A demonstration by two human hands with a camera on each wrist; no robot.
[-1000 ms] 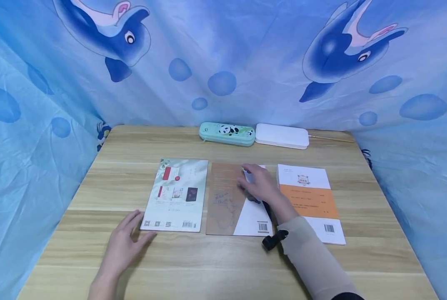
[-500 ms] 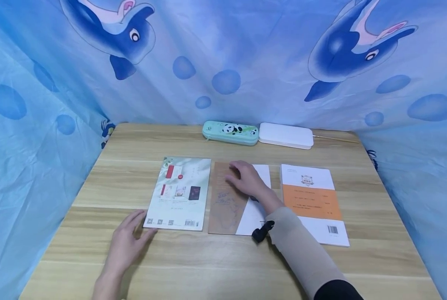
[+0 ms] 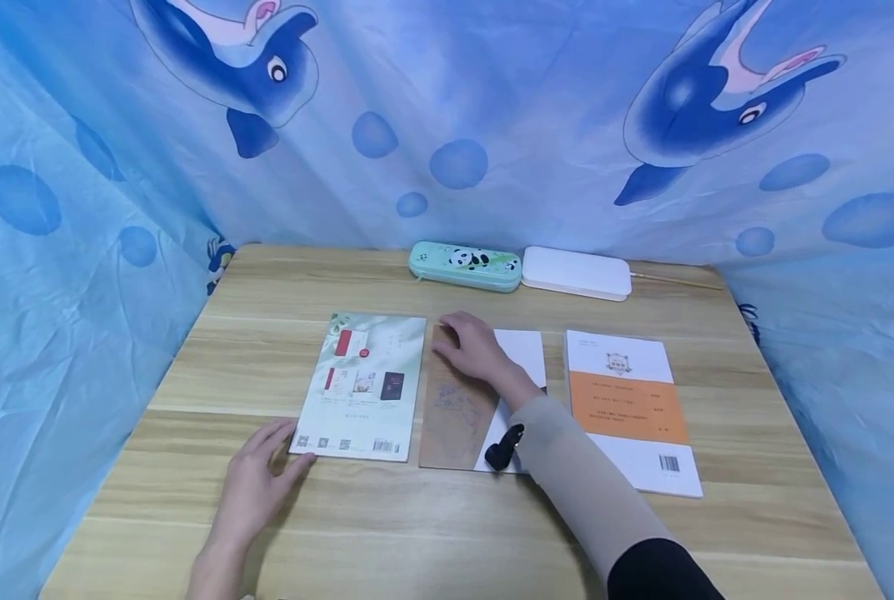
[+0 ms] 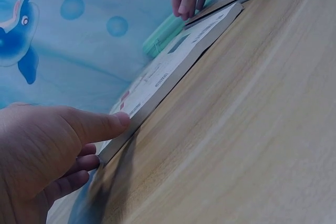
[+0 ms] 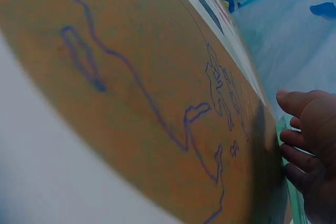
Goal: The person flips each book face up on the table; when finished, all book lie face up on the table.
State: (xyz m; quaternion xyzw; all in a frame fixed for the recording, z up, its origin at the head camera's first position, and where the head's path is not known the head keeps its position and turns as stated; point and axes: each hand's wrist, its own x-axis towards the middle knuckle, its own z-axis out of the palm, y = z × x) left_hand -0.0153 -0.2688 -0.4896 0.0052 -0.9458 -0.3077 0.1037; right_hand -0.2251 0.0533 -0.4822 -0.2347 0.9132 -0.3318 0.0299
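Three books lie in a row on a wooden table. My left hand (image 3: 255, 475) is at the near-left corner of the pale green-white book (image 3: 360, 429), thumb by its near edge, fingers by its left edge. In the left wrist view the thumb (image 4: 107, 125) overlaps the book's edge, its fingertips close to the corner. My right hand (image 3: 476, 348) is over the far part of the middle book (image 3: 454, 425), brown and white with blue pen lines (image 5: 139, 85). Its fingers are loosely bent and hold nothing. The orange-and-white book (image 3: 626, 408) lies to the right.
At the back of the table (image 3: 417, 533) lie a mint pencil case with a panda (image 3: 465, 267), a white case (image 3: 577, 272) and a thin stick (image 3: 675, 282). Blue dolphin-print cloth (image 3: 447, 100) hangs behind and at both sides.
My right hand has moved leftward and slightly away from me across the middle book, towards its far-left corner. The left hand stays at its book's corner. The head view has shifted slightly.
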